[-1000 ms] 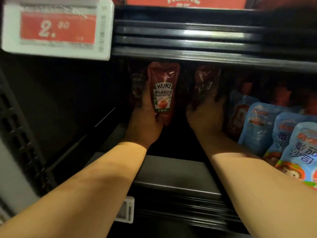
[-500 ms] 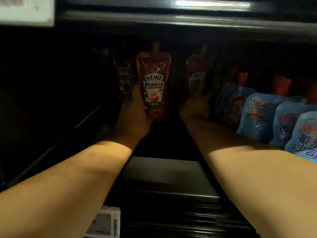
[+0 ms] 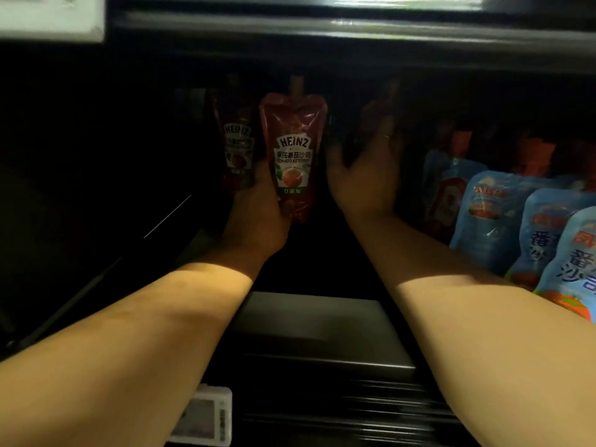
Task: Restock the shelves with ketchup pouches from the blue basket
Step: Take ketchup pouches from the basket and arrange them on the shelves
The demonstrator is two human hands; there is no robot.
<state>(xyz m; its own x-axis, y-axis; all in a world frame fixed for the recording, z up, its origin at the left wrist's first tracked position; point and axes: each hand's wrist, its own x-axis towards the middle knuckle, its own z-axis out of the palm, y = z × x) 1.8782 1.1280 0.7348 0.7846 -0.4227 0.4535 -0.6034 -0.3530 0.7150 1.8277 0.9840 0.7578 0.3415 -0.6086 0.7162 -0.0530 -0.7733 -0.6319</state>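
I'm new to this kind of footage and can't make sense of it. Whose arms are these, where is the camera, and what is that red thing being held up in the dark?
No machine here: a person wears a camera on their head, looking forward and down along both bare arms into a dim store shelf. The left hand grips a red Heinz ketchup pouch upright. A second Heinz pouch stands just behind it, to the left. The right hand, fingers spread and wearing a ring, reaches toward another dark pouch at the back; whether it touches is too dark to tell. Blue pouches line the shelf's right side. White price tags hang on the shelf edges.
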